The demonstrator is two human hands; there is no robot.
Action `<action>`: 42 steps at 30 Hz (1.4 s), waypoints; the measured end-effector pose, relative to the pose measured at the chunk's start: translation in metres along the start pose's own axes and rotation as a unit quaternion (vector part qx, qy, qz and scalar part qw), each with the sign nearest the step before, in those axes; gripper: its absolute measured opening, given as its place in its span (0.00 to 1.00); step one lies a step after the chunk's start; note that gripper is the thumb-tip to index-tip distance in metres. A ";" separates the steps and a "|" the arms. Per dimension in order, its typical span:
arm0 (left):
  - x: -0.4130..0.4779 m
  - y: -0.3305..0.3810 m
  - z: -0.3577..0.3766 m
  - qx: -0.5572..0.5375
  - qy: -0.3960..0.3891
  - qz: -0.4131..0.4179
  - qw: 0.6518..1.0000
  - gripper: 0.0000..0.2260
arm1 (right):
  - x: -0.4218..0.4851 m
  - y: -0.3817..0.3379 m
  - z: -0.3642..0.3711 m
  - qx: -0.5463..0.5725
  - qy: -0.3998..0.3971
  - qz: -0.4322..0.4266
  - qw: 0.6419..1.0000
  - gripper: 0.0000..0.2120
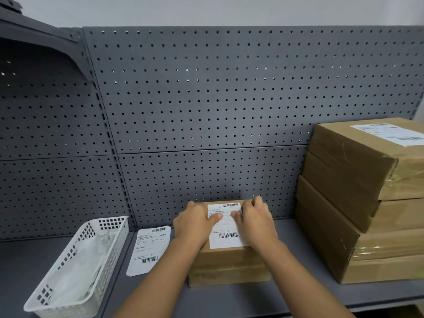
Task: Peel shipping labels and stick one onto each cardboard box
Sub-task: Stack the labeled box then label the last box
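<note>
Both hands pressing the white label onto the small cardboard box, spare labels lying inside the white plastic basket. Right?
Not quite. The head view shows the spare white shipping labels on the grey shelf beside the white plastic basket, not inside it. Both hands, left and right, do press the label onto the small cardboard box.

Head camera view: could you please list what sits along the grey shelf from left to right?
White plastic mesh basket → loose sheet of white shipping labels → small brown cardboard box under both hands → tall stack of brown taped cardboard boxes.

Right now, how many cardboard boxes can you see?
5: one box under both hands, and four stacked at right: top, second, third, bottom. Others may be hidden.
</note>
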State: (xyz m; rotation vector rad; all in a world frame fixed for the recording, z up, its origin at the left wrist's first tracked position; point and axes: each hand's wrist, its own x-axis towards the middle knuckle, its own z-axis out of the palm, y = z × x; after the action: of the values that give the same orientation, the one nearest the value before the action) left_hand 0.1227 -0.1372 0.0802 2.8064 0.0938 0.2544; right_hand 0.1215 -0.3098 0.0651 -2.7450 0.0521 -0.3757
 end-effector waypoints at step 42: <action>-0.009 0.014 -0.007 0.021 -0.032 0.087 0.995 0.22 | 0.013 0.005 -0.013 0.020 0.012 -0.115 0.993 0.13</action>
State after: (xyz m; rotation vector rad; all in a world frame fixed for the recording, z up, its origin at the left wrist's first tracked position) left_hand 0.1133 -0.1488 0.0896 2.8637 -0.1628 0.2032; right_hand 0.1308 -0.3199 0.0788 -2.7143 -0.2642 -0.4649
